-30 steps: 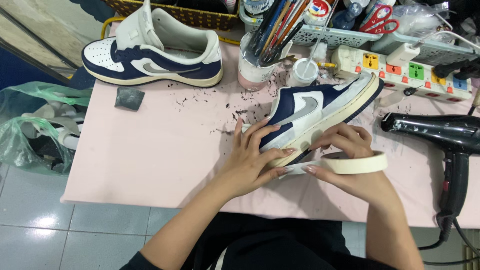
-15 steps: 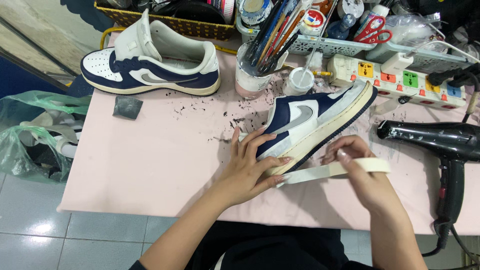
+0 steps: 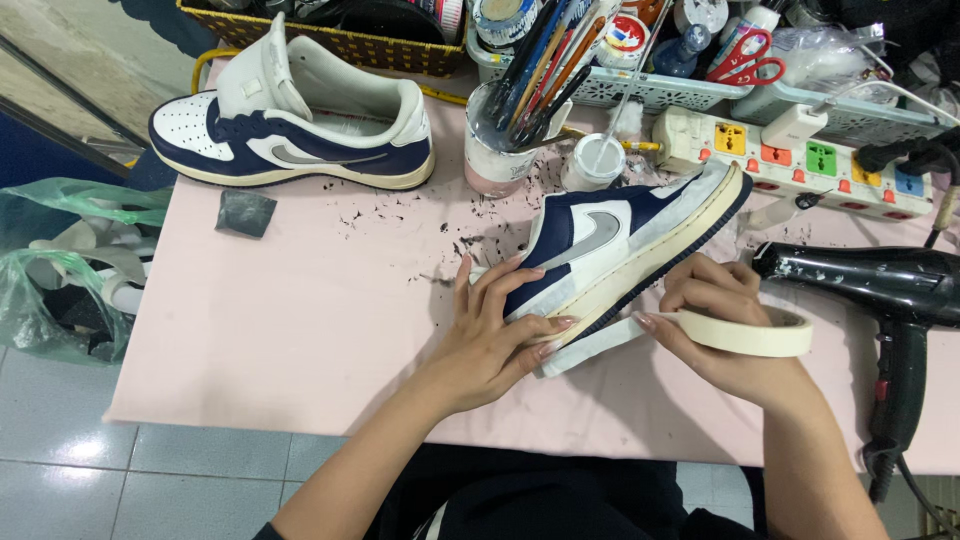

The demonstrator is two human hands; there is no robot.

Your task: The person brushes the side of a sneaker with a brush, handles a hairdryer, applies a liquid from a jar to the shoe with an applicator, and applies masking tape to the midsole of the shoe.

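The left hand (image 3: 497, 335) lies spread open on the navy-and-white sneaker (image 3: 625, 245), pinning it tilted on the pink table (image 3: 320, 320) so the sole edge faces up; the right hand (image 3: 722, 325) is curled round a masking tape roll (image 3: 752, 333), its strip running to the toe, probably already stuck there.

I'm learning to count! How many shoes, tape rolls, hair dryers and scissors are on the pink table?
Shoes: 2, one lying alone, one under the left hand at
Tape rolls: 1, cream roll in the right hand
Hair dryers: 1, black
Scissors: 1, red handles
Total: 5
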